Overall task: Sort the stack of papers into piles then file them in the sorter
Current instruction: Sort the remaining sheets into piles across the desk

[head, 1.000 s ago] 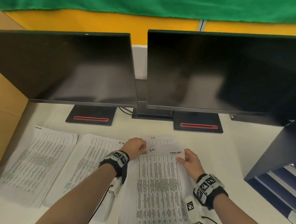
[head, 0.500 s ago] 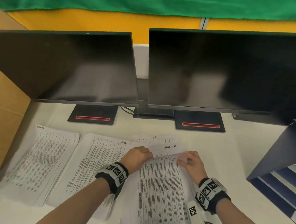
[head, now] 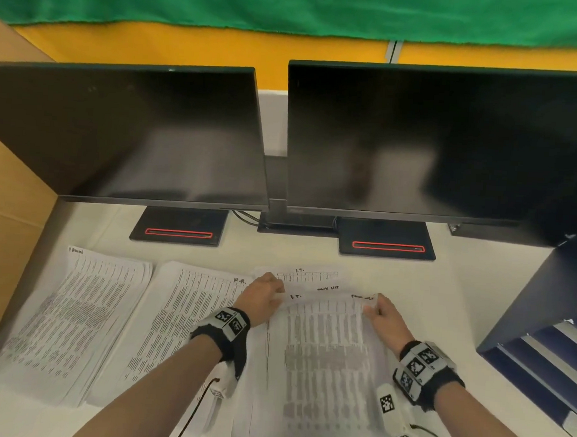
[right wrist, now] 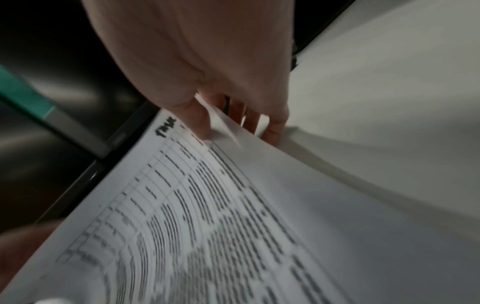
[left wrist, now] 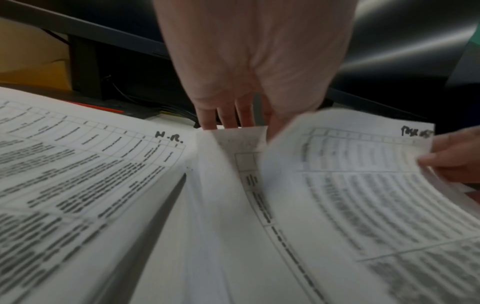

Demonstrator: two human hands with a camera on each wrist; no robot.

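Three groups of printed papers lie on the white desk: a left pile (head: 75,307), a middle pile marked "H.R." (head: 188,313) (left wrist: 91,164), and a loose stack (head: 322,370) in front of me. My left hand (head: 263,297) (left wrist: 228,117) holds the far left corner of the stack's top sheet (head: 328,317) (left wrist: 363,185). My right hand (head: 381,311) (right wrist: 205,127) pinches the far right corner of that sheet (right wrist: 207,205) between thumb and fingers. The sheet's far edge is raised and bowed. Sheets marked "I.T." (head: 307,274) show beyond it. The dark blue sorter (head: 542,332) stands at the right.
Two dark monitors (head: 124,129) (head: 435,142) on black bases stand behind the papers. A cardboard wall (head: 4,203) borders the desk on the left. Bare desk (head: 443,293) lies between the stack and the sorter, whose shelves (head: 547,362) face me.
Both hands slid a little toward me, then lifted the top sheet's far edge. It now bows upward, and a sheet marked "I.T." shows under it.
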